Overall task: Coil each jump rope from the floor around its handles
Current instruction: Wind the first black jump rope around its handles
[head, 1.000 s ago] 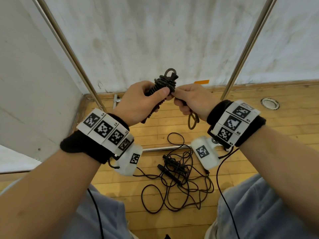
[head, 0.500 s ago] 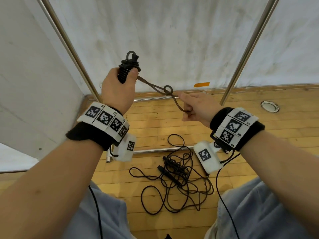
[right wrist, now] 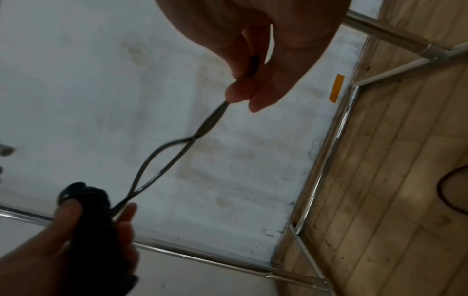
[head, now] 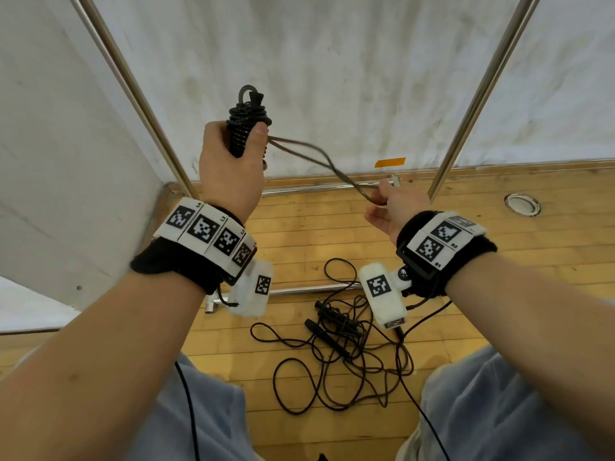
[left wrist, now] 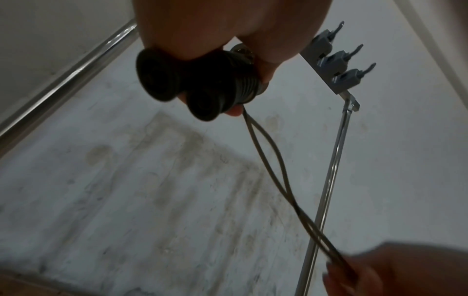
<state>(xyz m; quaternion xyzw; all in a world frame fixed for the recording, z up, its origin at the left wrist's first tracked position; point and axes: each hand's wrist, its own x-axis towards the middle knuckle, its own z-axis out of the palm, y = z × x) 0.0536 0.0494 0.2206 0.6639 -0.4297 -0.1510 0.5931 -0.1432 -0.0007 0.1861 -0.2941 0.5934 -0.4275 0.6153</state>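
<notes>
My left hand point(head: 233, 161) is raised and grips the two black handles point(head: 248, 128) of a jump rope, with rope coiled tightly round them point(left wrist: 202, 88). From the coil a doubled strand of rope point(head: 319, 161) runs down to the right, crossing over itself once. My right hand point(head: 392, 201) pinches the far end of that loop point(right wrist: 240, 84) between thumb and fingers. A second black jump rope point(head: 336, 344) lies in a loose tangle on the wooden floor between my knees, its handles in the middle of the heap.
A white wall stands ahead, with slanted metal poles point(head: 133, 91) left and right point(head: 479, 91). A metal rail point(head: 309, 289) lies across the wooden floor point(head: 332, 234). A round metal floor fitting point(head: 521, 203) sits at the right. A hook rack point(left wrist: 334, 66) hangs on the wall.
My hands have moved apart: the left rose up and left with the coiled handles, the right drew the loop end out to the right. The small twist in the strand has straightened.
</notes>
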